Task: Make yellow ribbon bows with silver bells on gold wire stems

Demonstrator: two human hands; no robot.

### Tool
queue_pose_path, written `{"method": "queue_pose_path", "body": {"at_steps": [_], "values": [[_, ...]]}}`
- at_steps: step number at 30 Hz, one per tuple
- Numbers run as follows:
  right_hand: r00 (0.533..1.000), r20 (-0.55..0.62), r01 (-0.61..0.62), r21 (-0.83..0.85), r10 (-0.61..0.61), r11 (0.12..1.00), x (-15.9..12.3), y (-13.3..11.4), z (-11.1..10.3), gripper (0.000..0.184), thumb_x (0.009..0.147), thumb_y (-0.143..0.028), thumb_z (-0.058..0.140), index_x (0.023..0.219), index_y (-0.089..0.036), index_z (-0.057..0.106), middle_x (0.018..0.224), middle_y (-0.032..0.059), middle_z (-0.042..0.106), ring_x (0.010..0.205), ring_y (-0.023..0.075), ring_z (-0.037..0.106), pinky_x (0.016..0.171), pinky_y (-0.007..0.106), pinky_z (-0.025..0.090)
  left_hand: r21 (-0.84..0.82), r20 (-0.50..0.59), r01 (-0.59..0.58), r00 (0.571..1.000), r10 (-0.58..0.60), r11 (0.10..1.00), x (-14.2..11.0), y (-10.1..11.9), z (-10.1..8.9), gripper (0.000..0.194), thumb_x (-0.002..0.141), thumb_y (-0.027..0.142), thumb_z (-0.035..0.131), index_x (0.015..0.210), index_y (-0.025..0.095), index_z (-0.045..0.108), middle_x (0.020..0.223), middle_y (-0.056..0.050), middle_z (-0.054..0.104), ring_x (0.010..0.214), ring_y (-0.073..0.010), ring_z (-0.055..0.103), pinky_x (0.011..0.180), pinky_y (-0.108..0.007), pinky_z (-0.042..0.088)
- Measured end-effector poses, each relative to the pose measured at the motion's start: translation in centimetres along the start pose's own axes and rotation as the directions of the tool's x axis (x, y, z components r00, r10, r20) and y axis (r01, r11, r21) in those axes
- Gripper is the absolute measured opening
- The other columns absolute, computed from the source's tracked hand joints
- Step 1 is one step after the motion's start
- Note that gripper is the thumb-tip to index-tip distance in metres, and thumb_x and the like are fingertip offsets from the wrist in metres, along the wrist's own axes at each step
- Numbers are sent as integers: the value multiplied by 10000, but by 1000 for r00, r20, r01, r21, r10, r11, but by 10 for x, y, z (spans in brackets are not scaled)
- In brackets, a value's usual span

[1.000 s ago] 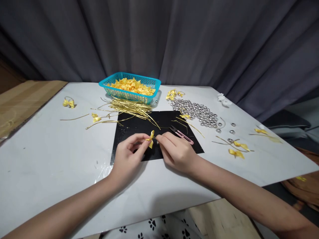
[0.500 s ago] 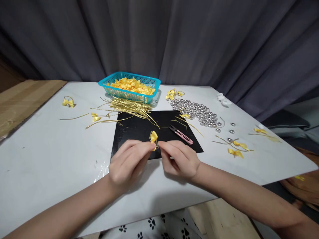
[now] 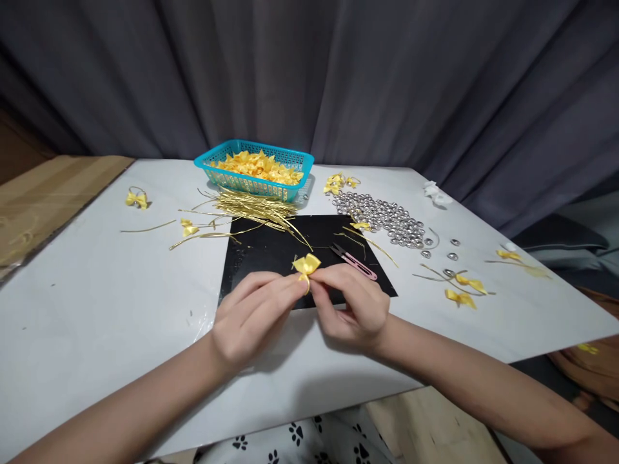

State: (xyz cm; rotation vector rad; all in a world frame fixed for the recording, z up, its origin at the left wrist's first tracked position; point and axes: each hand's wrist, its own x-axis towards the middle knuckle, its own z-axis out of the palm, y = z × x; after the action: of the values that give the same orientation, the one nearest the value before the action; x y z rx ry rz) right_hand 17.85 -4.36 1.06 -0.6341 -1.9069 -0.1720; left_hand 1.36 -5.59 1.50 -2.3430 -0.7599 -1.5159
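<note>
Between my two hands, over the near part of a black mat (image 3: 271, 258), is a small yellow ribbon bow (image 3: 306, 264). My left hand (image 3: 256, 312) is closed, thumb and forefinger pinching the bow from its left side. From the right, my right hand (image 3: 351, 303) pinches at the bow with thumb and forefinger; the fingertips of both hands nearly meet. Part of the bow is hidden by the fingers. A pair of pink-handled thread snips (image 3: 355, 263) lies on the mat just beyond my right hand.
A blue basket (image 3: 302, 161) of yellow bows stands at the back, with a bundle of gold wire ties (image 3: 256, 209) before it. Silver beads (image 3: 382, 216) are heaped right of the mat. Loose bows (image 3: 461, 298) and wires lie to the right, a finished-looking looped bow (image 3: 137, 198) to the left.
The bow has turned so that its loops now spread open above my fingertips. My fingers have shifted slightly around it, and the view has moved a little.
</note>
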Motion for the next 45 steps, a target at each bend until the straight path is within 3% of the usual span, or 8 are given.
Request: {"method": "queue_pose_path", "body": {"at_steps": [7, 16, 27, 31, 35, 38, 40, 45], "values": [[990, 139, -19, 42, 13, 999, -5, 0, -2, 158, 786, -42, 470, 819, -175, 549, 607, 14, 548, 534, 121, 502, 486, 232, 429, 17, 115, -167, 980, 164, 986, -2, -7, -12, 281, 771, 29, 595, 1051, 52, 617, 955, -143, 717, 913, -192, 638, 753, -280, 552], [986, 165, -17, 58, 7, 998, -6, -2, -2, 159, 781, -29, 449, 752, -167, 522, 577, 7, 466, 505, 114, 406, 448, 229, 351, 16, 184, -141, 974, 135, 990, -1, -1, -17, 305, 810, 55, 557, 1102, 126, 611, 954, -96, 724, 880, -192, 659, 698, -293, 574], [995, 83, -73, 119, 63, 990, -6, -7, 0, 186, 784, -5, 446, 810, -180, 504, 600, 5, 477, 533, 117, 432, 470, 225, 391, -9, 172, -162, 972, 161, 987, -1, -2, -12, 224, 795, 33, 559, 995, 89, 643, 872, -111, 729, 862, -201, 659, 669, -296, 580], [989, 54, -146, 167, 138, 975, -3, -10, -1, 181, 796, -13, 457, 852, -173, 521, 646, 18, 538, 563, 120, 480, 497, 232, 423, -13, 159, -151, 976, 151, 988, -3, -5, -10, 237, 787, 18, 564, 997, 95, 642, 872, -103, 729, 875, -195, 654, 680, -289, 574], [972, 122, -224, 203, 202, 953, 0, -6, -2, 138, 811, -52, 489, 849, -173, 543, 665, 6, 565, 569, 106, 512, 530, 226, 456, 8, 129, -151, 980, 149, 988, -8, -13, -4, 275, 766, 33, 608, 1032, 95, 632, 880, -106, 727, 863, -198, 648, 695, -295, 565], [941, 154, -326, 159, 302, 932, 2, -1, -4, 210, 802, -102, 533, 1002, -163, 550, 843, 57, 616, 708, 135, 575, 623, 265, 506, 33, 109, -122, 987, 118, 992, -11, -19, 1, 280, 749, 41, 635, 1026, 89, 633, 868, -115, 724, 841, -204, 644, 695, -305, 558], [945, 126, -318, 144, 301, 937, 5, 1, -6, 303, 787, -121, 562, 1087, -159, 536, 977, 97, 618, 859, 175, 589, 715, 319, 521, 37, 106, -121, 987, 116, 992, -12, -20, 3, 293, 744, 41, 640, 1035, 78, 627, 871, -123, 721, 833, -207, 642, 696, -309, 557], [959, 148, -269, 191, 243, 944, 11, 5, -7, 123, 821, -111, 537, 885, -179, 617, 898, 70, 628, 857, 170, 593, 763, 352, 504, 18, 126, -156, 980, 153, 988, -12, -19, 4, 353, 761, 52, 626, 1110, 96, 597, 901, -116, 719, 859, -206, 643, 699, -308, 564]]}}
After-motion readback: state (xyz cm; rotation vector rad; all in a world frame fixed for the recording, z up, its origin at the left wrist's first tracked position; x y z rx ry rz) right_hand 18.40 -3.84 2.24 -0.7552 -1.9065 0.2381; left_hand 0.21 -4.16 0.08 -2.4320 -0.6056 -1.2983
